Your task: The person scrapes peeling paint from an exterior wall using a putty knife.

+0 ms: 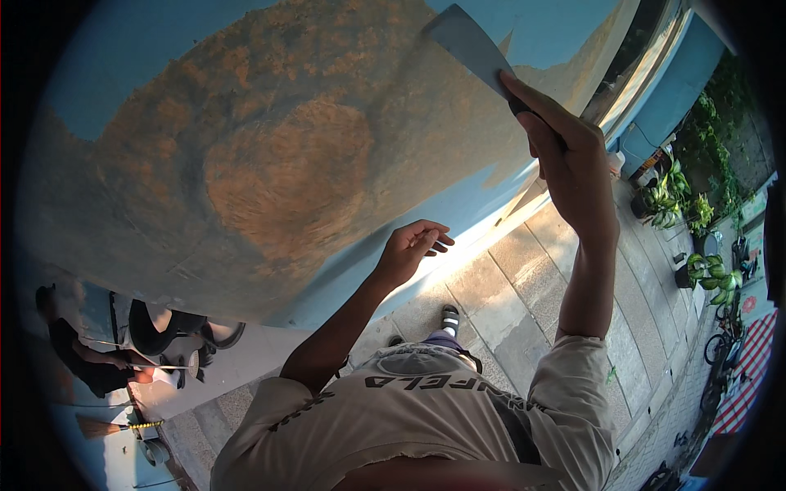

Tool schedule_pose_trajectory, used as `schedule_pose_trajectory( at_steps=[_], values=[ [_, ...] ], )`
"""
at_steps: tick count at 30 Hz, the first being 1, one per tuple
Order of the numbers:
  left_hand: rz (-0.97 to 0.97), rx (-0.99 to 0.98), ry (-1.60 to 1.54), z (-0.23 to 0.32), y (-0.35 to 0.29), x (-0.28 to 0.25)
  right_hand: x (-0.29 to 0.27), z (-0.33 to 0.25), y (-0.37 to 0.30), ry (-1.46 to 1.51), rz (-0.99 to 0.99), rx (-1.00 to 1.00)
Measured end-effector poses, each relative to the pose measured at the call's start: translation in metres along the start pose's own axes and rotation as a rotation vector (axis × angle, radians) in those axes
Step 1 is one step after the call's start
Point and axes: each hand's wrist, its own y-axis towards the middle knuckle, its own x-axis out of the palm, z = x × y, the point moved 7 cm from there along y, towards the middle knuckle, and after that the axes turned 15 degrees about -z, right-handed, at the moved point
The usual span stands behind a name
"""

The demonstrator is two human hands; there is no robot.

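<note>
The bare right hand [573,155] hides most of the grey, flat-bladed scraper [472,49]'s handle. The patchy blue-and-brown wall [286,172] is cut off at 12 o'clock. The black bicycle [715,350] near 4 o'clock shows too small for detail.

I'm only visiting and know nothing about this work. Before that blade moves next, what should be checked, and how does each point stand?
1. Tool held: ok. The right hand grips the flat grey blade at its handle end.
2. Blade touching the wall: cannot tell. It overlaps the wall in this view, but contact is unclear.
3. Left hand away from the blade: ok. It is empty, fingers loosely curled, well apart from it.
4. Both feet steady: cannot tell. One sandalled foot shows over the paved ground; the other is mostly hidden.
5. Other person away from the blade: ok, far off at lower left.
</note>
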Motion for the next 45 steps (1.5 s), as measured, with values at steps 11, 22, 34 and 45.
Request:
schedule_pose_trajectory(
  at_steps=[11,22,34,45],
  values=[
    [0.010,-0.033,-0.020,-0.008,0.018,0.010,0.070,0.151,-0.153,0.341,-0.097,0.697],
    [-0.003,0.469,-0.041,0.094,0.082,0.042,0.098,0.107,-0.066,1.200,-0.202,0.112],
    [0.378,0.605,-0.115,0.153,0.095,0.037,0.117,0.100,-0.027,1.977,-0.751,-0.129],
    [0.772,0.661,-0.148,0.164,0.094,0.024,0.117,0.096,-0.013,2.184,-1.016,0.017]
  ],
)
